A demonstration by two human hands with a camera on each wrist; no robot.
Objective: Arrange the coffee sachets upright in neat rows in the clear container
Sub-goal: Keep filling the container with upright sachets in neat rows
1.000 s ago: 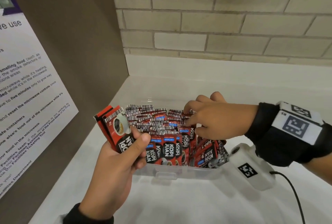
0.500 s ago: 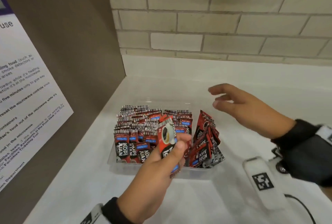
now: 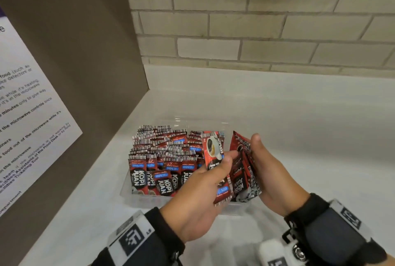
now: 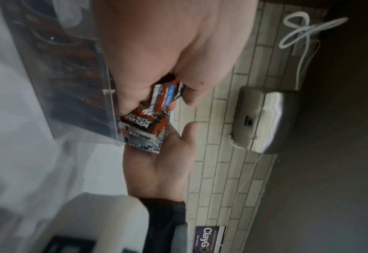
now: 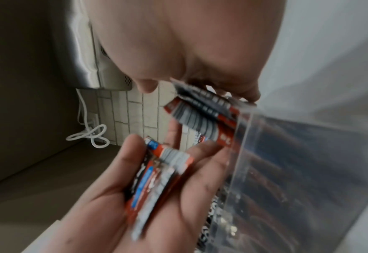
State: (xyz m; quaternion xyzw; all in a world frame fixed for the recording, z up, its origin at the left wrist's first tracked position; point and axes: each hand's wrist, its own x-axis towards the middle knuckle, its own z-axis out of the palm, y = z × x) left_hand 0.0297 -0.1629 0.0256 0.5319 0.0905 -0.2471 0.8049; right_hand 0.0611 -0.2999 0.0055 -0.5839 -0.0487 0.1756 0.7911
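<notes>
The clear container [image 3: 149,200] stands on the white counter, packed with rows of upright red coffee sachets [image 3: 162,159]. My left hand [image 3: 226,159] pinches a small stack of sachets [image 3: 213,150] between thumb and fingers, above the container's right end. A bunch of leaning sachets [image 3: 241,180] stands at that end. My right hand [image 3: 256,152] lies flat against their right side, thumb up, fingers straight. The right wrist view shows the held stack [image 5: 157,171] in my left hand [image 5: 168,145] beside the container wall [image 5: 287,154]. The left wrist view shows the leaning bunch [image 4: 144,126] against my right palm [image 4: 168,162].
A brown side panel [image 3: 85,52] with a printed notice [image 3: 27,116] rises close on the left. A brick wall [image 3: 256,20] closes the back. White counter [image 3: 299,116] stretches right of the container. A steel wall unit [image 4: 265,119] with a white cord [image 4: 298,34] shows in the wrist views.
My left hand carried its sachets from the container's left front to its right end. My right hand lifted away, then came down flat against the leaning sachets.
</notes>
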